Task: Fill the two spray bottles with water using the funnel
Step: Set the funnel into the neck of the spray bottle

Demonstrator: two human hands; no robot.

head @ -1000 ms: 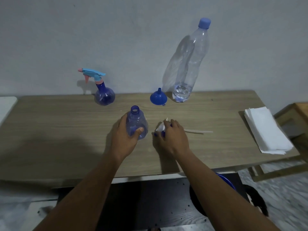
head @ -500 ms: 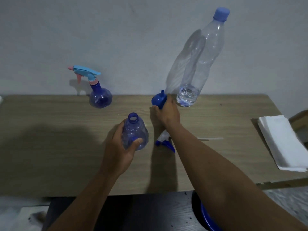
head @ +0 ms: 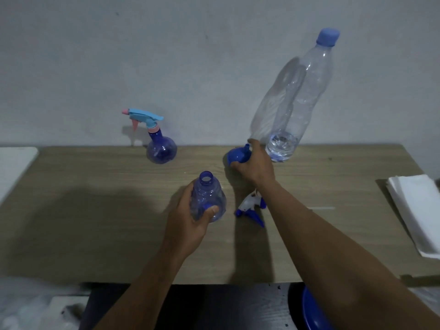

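My left hand (head: 188,220) grips an uncapped blue spray bottle (head: 207,197) standing upright mid-table. Its white and blue trigger head (head: 251,207) lies on the table just right of it, partly under my right forearm. My right hand (head: 256,166) is closed around the blue funnel (head: 238,155), which is tilted at the back of the table. A tall clear water bottle (head: 300,98) with a blue cap stands right behind the funnel, with a little water at its bottom. A second blue spray bottle (head: 160,146) with a light-blue and pink trigger stands at the back left.
A stack of white paper napkins (head: 414,210) lies at the table's right edge. A white surface (head: 14,163) adjoins the wooden table (head: 95,210) on the left. A blue round object (head: 312,313) sits on the floor below the front edge.
My right hand left the trigger head on the table, reached back to the funnel and closed on it, tilting it. My left hand kept hold of the uncapped bottle.
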